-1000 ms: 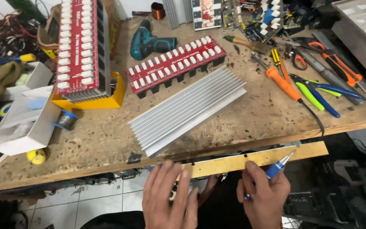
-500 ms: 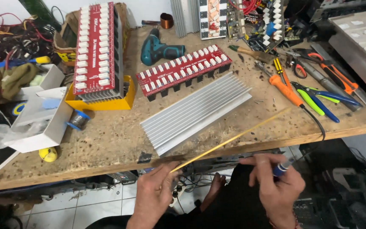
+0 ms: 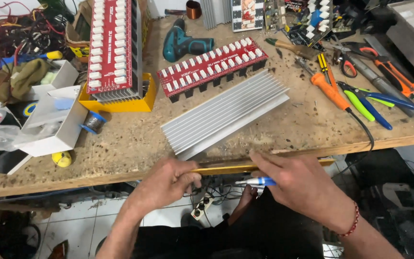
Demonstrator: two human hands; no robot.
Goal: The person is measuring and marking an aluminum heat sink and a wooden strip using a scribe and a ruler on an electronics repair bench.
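Left hand (image 3: 168,184): I see it gripping a yellow strip (image 3: 226,168).
Right hand (image 3: 298,184): holds pen (image 3: 257,181), fingers pressing the strip.
Progress: strip unmarked; heatsink (image 3: 226,114) untouched.

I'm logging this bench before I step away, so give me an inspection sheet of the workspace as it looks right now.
Surface: worn wooden bench, speckled with debris.
Job's things: yellow ruler along the bench's front edge; blue-and-white pen; finned aluminium heatsink just behind.
Clutter: two red circuit boards, teal drill, screwdrivers and pliers, white boxes.
Grips: left hand pinches the ruler; right hand presses the ruler, pen in fingers.
Cables: tangled wires far left; black cord over the edge.
Surroundings: tiled floor, power strip below.
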